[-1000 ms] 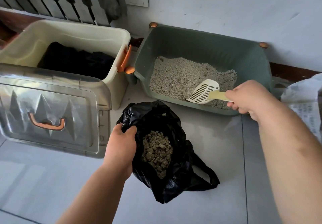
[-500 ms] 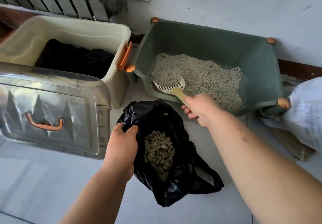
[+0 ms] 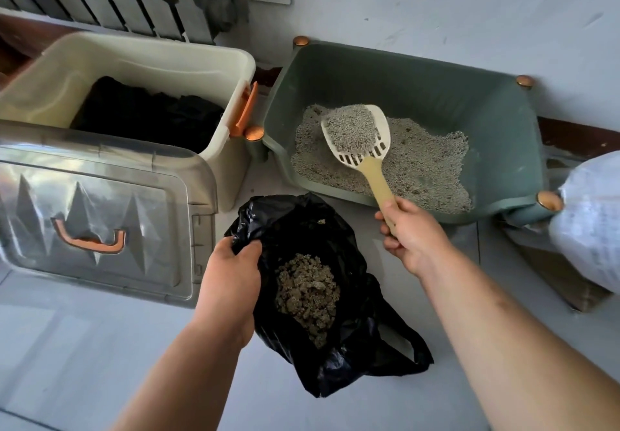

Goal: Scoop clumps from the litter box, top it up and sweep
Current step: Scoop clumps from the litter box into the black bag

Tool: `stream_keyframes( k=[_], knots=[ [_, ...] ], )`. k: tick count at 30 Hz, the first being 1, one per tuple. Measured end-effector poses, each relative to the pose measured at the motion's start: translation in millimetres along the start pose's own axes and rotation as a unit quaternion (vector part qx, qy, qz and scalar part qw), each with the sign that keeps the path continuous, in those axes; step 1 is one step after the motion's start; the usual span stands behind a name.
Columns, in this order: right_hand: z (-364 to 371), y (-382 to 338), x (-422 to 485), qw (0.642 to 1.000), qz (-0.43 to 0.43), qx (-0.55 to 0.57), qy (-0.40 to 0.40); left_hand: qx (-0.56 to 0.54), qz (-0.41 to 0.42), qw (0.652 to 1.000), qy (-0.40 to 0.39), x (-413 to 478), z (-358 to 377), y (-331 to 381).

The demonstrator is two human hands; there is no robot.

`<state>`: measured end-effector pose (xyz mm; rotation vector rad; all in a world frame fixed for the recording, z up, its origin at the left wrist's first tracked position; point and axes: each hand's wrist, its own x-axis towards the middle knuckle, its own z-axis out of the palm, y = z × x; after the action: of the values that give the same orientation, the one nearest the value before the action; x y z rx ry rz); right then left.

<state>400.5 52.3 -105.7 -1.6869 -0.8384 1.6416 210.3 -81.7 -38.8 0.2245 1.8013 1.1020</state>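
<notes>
One slotted cream scoop (image 3: 364, 158) carries heaped grey litter (image 3: 352, 128).

The litter box (image 3: 436, 95) is set against the wall, the bag (image 3: 352, 346) before it, the bin (image 3: 134, 61) at its left.

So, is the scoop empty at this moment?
No, the scoop carries a heap of grey litter, and the right hand holds it over the litter box.

No legible text anywhere — only faint, blurred print on the white sack (image 3: 590, 216) at right
</notes>
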Motion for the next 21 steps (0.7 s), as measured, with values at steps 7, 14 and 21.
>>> stream_keyframes(
  k=[7, 14, 21],
  knots=[
    [-5.7, -19.1, -6.2, 1.0, 0.002, 0.001, -0.006, -0.003, 0.001, 1.0, -0.007, -6.2, 3.4, -0.1],
    [-13.7, -40.7, -12.6, 0.999, -0.021, -0.028, -0.014, 0.008, 0.006, 1.0, -0.013, -8.4, 4.1, -2.6],
    [-34.9, -64.1, -9.4, 0.983, -0.077, -0.168, 0.014, 0.011, 0.0, 1.0, -0.025, -12.6, 9.9, -2.5]
  ],
)
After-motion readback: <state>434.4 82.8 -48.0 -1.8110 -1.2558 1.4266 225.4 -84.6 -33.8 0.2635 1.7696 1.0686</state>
